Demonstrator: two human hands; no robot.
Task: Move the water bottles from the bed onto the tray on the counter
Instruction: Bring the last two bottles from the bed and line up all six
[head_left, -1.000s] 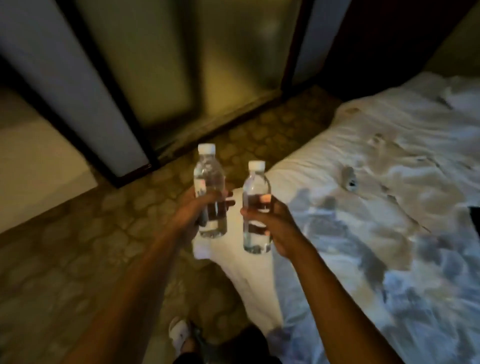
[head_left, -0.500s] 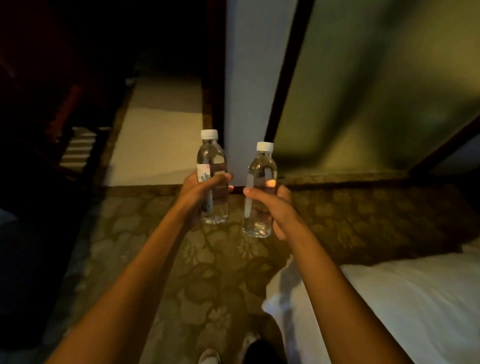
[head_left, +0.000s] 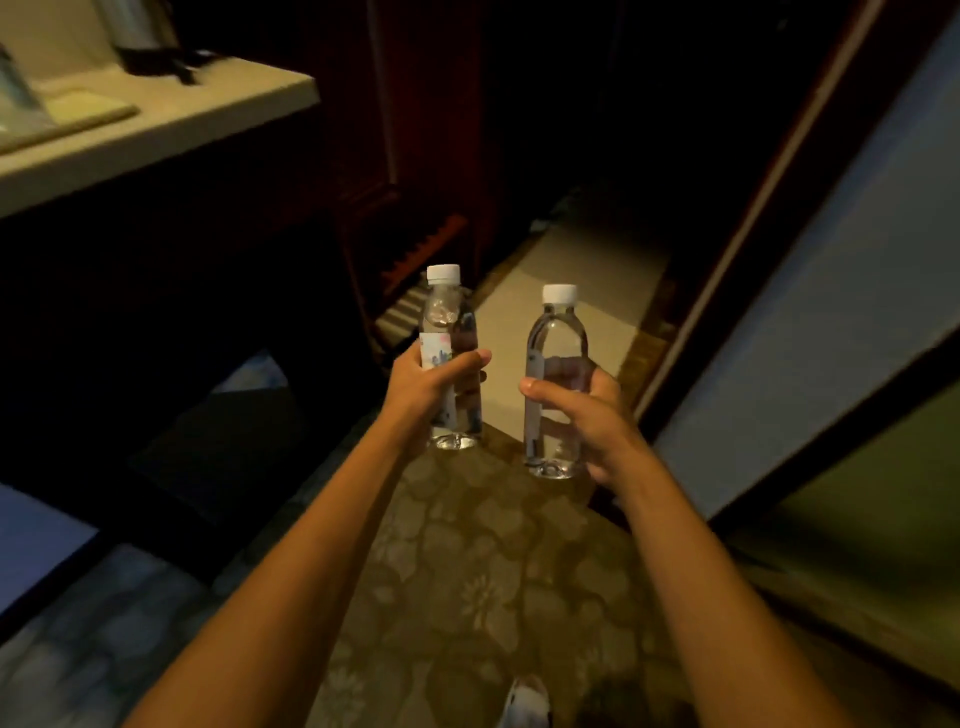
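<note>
Patterned carpet fills the floor below two bare forearms. Above it, the left hand has its grip clamped around a labelled bottle, and the right hand has its grip clamped around a clear bottle. Both bottles stand upright, white-capped, apart from each other, in mid-air. Farther off, upper left, a pale table carries blurred items.

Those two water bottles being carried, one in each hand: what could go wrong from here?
The room is dim, so the person might misjudge the edge of the counter when setting a bottle down. With the left hand gripping the left bottle and the right hand gripping the right bottle, neither is free to clear the blurred items already on the counter.
</note>
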